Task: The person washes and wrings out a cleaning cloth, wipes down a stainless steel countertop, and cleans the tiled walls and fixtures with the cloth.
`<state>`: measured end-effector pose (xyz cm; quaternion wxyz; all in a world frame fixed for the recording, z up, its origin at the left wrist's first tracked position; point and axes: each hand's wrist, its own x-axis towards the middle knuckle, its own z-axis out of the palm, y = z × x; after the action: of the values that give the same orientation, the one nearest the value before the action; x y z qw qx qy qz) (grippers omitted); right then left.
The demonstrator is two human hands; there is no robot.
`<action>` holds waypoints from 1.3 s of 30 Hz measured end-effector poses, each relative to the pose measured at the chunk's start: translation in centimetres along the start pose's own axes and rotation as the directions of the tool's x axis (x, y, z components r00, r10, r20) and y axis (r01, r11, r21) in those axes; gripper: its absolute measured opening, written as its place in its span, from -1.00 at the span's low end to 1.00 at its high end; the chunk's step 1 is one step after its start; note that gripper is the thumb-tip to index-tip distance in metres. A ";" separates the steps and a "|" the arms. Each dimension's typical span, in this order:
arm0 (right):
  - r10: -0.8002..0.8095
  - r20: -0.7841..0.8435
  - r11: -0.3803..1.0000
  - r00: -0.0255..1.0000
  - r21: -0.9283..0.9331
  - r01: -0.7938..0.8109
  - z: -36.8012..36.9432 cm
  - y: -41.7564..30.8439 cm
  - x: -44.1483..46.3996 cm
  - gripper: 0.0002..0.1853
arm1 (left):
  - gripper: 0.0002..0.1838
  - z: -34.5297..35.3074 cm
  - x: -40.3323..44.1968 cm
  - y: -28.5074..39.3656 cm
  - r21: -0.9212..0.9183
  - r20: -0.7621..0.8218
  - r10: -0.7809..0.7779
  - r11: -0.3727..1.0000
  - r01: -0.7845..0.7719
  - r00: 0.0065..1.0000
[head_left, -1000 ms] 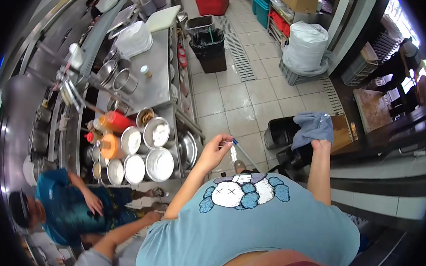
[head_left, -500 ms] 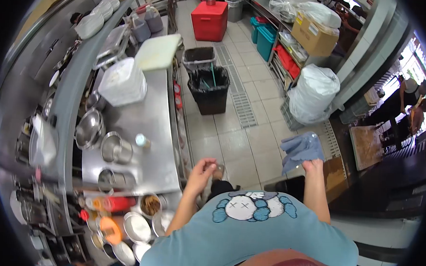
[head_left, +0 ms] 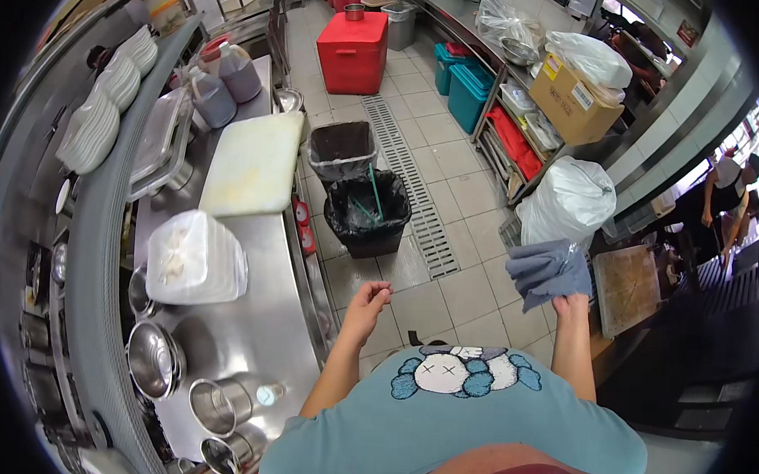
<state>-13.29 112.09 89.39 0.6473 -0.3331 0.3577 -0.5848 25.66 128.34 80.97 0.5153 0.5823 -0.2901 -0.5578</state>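
A pale tiled floor (head_left: 471,271) runs up the kitchen, cut by a slotted drain (head_left: 407,187). Along the person's left stretches a shiny steel counter (head_left: 264,270), under a long shelf (head_left: 112,242) stacked with white dishes. Beyond stands a red cooler box (head_left: 353,58); nearer, 2 dark bins (head_left: 375,245) stand together beside the drain. A plump white sack (head_left: 567,199) sits to the right. On the steel lie a white cutting board (head_left: 251,164), a stack of clear tubs (head_left: 194,258), metal bowls (head_left: 154,360) and a small lidded jar (head_left: 268,394). The blue-grey cloth (head_left: 547,274) hangs bunched over the floor, clenched in the right hand (head_left: 571,305). The left hand (head_left: 365,311) curls loosely near the counter's edge; whether it grasps anything, I can't tell.
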 end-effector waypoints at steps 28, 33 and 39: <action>0.339 0.365 0.905 0.867 0.124 -0.406 13.1 4.4 70.6 -0.30 | -0.58 -12.6 50.3 -11.7 0.729 -0.376 -0.317 0.479 0.490 0.870; 0.237 0.204 0.949 0.950 0.162 -0.272 15.1 3.5 83.5 -0.24 | -0.58 -6.6 77.7 -1.3 0.819 -0.372 -0.070 0.444 0.363 0.925; 0.378 0.228 0.815 0.897 0.377 -0.439 14.0 6.4 97.2 -0.28 | -0.62 3.7 107.0 16.1 0.662 -0.111 0.093 0.749 0.004 0.989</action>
<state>7.80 16.11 84.11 0.8378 -0.1423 0.2398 -0.4693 48.41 24.83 58.90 0.3082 0.7566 -0.4460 -0.3655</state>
